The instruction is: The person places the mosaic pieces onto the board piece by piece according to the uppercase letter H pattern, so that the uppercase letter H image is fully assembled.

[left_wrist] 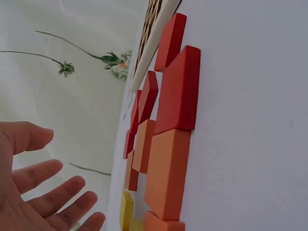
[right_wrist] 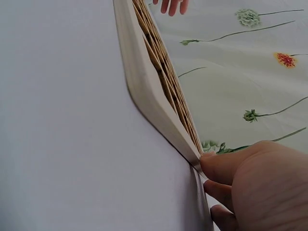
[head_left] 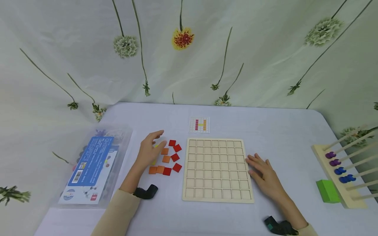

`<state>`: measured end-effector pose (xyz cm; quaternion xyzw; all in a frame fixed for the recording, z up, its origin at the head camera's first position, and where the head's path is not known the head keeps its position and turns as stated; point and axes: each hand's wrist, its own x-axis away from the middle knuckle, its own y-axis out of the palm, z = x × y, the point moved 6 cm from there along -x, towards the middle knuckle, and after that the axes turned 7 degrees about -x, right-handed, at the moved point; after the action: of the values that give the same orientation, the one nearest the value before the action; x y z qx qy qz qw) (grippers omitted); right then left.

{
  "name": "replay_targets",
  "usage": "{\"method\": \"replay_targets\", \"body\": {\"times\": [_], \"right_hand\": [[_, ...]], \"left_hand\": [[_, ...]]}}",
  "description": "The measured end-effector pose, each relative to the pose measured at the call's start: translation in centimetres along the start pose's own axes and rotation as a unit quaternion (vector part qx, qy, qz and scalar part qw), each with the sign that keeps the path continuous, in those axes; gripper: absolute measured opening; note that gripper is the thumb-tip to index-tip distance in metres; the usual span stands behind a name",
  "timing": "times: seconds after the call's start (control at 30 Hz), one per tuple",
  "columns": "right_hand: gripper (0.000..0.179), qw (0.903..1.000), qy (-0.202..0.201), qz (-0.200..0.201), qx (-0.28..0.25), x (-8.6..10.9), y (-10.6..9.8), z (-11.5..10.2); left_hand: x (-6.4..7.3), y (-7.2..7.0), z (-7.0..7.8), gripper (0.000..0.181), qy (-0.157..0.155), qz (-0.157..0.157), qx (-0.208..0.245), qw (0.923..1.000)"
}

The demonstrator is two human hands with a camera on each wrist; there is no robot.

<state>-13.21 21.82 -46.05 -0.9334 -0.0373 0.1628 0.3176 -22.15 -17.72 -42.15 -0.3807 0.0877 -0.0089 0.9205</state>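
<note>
Over the left side of a loose group of square tiles hovers my left hand (head_left: 148, 151), fingers spread and nothing in them. The group has red tiles (head_left: 175, 157), orange tiles (head_left: 166, 159) and yellow tiles (left_wrist: 126, 210), the yellow ones partly hidden under the hand in the head view. To their right lies a wooden grid board (head_left: 218, 201), its square cells bare. My right hand (head_left: 263, 176) rests at the board's right edge, with thumb and fingertips touching its side in the right wrist view.
Behind the board lies a small pattern card (head_left: 199, 125) with coloured squares. A clear plastic case (head_left: 122, 154) with a blue and white label stands at the left. On the right are a wooden bead frame (head_left: 339, 177) and a green block (head_left: 327, 191).
</note>
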Motion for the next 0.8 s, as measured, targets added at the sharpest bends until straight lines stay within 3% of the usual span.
{"method": "replay_targets", "body": {"times": [0.17,0.37,0.8], "right_hand": [[0.040,1.0000,0.001,-0.001,0.001,0.0,0.0,0.0],[0.040,1.0000,0.001,-0.001,0.002,0.0,0.0,0.1],[0.040,1.0000,-0.004,0.000,0.003,0.0,0.0,-0.1]], "left_hand": [[-0.6,1.3,-1.1,0.049,-0.034,-0.035,0.004,0.9988],[-1.2,2.4,-1.9,0.051,-0.065,-0.054,-0.001,0.9964],[-1.9,3.1,-2.5,0.049,-0.058,-0.064,-0.043,0.9953]]}}
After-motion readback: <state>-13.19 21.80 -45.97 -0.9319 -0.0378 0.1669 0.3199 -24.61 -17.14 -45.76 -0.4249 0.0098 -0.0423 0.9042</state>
